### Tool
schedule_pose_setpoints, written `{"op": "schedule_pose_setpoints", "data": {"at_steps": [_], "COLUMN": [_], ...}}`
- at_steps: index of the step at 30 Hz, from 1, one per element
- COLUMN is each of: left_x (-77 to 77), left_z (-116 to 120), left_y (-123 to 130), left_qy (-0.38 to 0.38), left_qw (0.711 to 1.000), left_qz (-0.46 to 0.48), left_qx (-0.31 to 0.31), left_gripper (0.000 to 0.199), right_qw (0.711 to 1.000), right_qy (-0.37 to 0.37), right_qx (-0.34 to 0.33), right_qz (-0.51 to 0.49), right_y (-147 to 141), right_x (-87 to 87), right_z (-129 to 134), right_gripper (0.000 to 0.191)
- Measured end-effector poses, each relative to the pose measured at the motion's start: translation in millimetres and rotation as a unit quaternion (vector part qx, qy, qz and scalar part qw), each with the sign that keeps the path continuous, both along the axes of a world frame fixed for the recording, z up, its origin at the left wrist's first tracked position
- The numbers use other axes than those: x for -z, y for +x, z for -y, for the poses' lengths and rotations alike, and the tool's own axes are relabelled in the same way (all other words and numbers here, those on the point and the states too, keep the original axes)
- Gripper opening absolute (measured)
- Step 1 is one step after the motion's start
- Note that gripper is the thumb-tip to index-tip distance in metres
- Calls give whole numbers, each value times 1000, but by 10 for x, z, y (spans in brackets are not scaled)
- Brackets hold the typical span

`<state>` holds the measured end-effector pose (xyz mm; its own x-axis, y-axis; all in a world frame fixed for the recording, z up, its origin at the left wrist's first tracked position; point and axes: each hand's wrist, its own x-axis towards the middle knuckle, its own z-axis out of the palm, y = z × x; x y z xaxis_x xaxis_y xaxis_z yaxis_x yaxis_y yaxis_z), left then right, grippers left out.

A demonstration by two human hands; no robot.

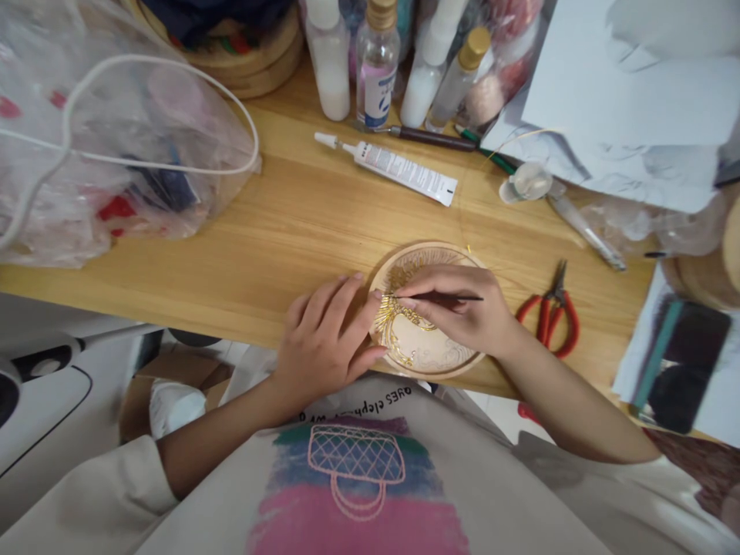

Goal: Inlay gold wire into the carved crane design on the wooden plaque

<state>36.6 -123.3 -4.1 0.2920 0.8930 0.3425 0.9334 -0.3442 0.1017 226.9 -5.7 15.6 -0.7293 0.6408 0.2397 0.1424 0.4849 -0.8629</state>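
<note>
A round wooden disc [425, 361] lies near the table's front edge, its face drawn with fine lines and partly covered by gold wire [398, 327]. My right hand [462, 304] rests over the disc, its fingers pinched on a thin dark tool [471, 298] whose fine tip points left; its exact kind I cannot make out. Flat on the table at the disc's left edge lies my left hand [327, 335], fingers spread. Its index fingertip touches the rim by the tool's tip, and the thumb is at the lower rim. My right hand hides part of the pattern.
Red-handled pliers [544, 317] lie right of the disc. Behind it are a white tube [405, 171], a dark-handled tool [433, 139] and several bottles [378, 69]. Plastic bags [116, 154] with a white cable fill the left; papers [630, 100] and a dark phone [685, 366] sit right.
</note>
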Motion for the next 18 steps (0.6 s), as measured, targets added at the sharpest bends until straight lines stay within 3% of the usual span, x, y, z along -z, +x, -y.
{"op": "schedule_pose_setpoints", "data": {"at_steps": [8, 18], "left_x": [4, 6], "left_z": [5, 7], "left_y": [-2, -18], "left_qy": [-1, -6], "left_qw": [1000, 1000], "left_qz": [1, 5], "left_qx": [1, 1], "left_gripper": [61, 64], "right_qw": [1000, 994], "right_qy": [-22, -62], "right_qx": [8, 90], "right_qz": [6, -5], "right_y": [14, -5], "right_x": [16, -19], "right_z": [9, 4], "right_gripper": [7, 5]}}
